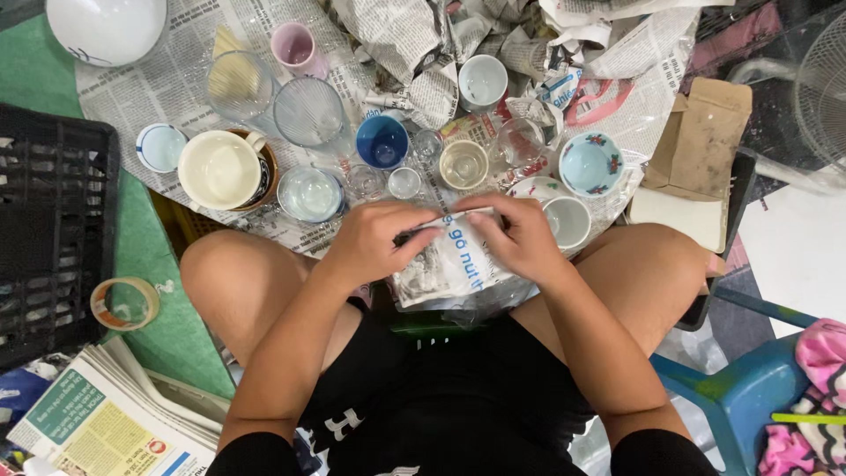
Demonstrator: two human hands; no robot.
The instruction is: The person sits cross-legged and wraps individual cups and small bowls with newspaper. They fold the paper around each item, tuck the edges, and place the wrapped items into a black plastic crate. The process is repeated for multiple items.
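Observation:
Both my hands meet over a bundle wrapped in newspaper (451, 264) that rests between my knees. My left hand (381, 240) grips the bundle's left top edge, fingers curled on the paper. From the other side my right hand (518, 236) pinches the folded top edge. What is inside the wrapping is hidden. Just beyond my hands stand a white cup (568, 222), a small clear glass (404, 182) and a beige cup (463, 164).
Newspaper (176, 79) covers the low surface, holding several cups and glasses: a blue cup (382, 141), a pink cup (295, 48), a cream mug (220, 169), a flowered bowl (590, 164). A black crate (48, 229) and tape roll (124, 303) lie left, a newspaper stack (106, 423) lower left, a blue stool (749, 397) right.

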